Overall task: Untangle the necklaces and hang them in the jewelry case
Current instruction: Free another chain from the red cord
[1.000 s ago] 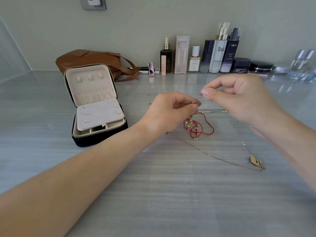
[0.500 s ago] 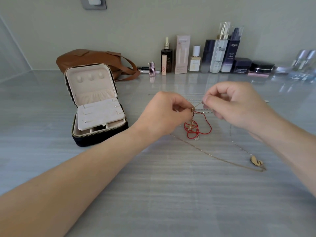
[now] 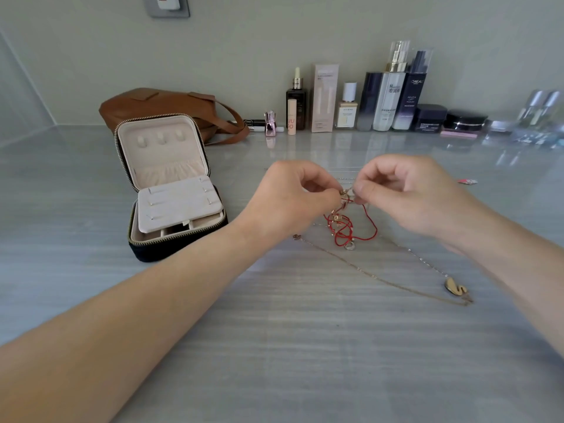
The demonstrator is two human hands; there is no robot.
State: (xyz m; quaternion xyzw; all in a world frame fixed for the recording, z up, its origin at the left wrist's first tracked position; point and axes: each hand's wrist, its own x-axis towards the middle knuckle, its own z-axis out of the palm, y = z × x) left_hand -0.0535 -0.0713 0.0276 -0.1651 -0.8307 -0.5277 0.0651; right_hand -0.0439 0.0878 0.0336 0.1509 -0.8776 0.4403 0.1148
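Observation:
A tangle of red cord necklace (image 3: 351, 228) with small gold and silver charms hangs just above the grey table, mixed with thin chains. My left hand (image 3: 293, 196) and my right hand (image 3: 409, 193) meet fingertip to fingertip above it, each pinching the top of the tangle. A thin gold chain (image 3: 381, 277) runs along the table to a gold swan pendant (image 3: 454, 289) at the right. The black jewelry case (image 3: 171, 190) stands open to the left, its cream lid upright with three hooks, all bare.
A brown leather bag (image 3: 164, 108) lies behind the case. Several cosmetic bottles and jars (image 3: 381, 99) line the back wall. A small pink item (image 3: 467, 181) lies on the table at the right.
My right hand came down and left from a raised position until its fingertips met my left hand's over the tangle. The red cord tangle shifted slightly.

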